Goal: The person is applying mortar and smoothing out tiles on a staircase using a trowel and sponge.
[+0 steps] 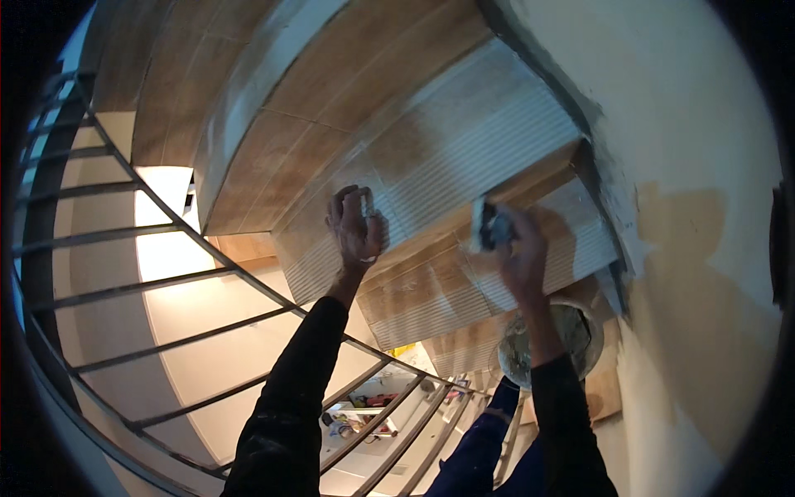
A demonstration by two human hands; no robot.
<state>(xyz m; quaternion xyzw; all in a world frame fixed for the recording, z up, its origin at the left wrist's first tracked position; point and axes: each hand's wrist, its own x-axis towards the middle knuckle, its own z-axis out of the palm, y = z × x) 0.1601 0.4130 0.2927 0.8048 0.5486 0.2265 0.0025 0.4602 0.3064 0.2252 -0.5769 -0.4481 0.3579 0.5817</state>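
Over a wood-look tiled stair tread (422, 157) with pale ribbed strips, my left hand (358, 230) hangs with its fingers curled in. Something whitish shows along its thumb and fingertips, too small to make out. To the right, my right hand (523, 248) is closed around a small dark pad with a pale edge (489, 225), slightly blurred. It is near the front edge of that tread, above the lower step (439, 286). A whitish, hazy film covers parts of the treads and risers.
A round bucket (515, 354) with pale smears stands below my right forearm. Dark metal railing (178, 224) curves along the left, with a lower floor and scattered items (373, 414) beyond it. On the right runs a patchy plastered wall (687, 248). My legs (476, 455) are below.
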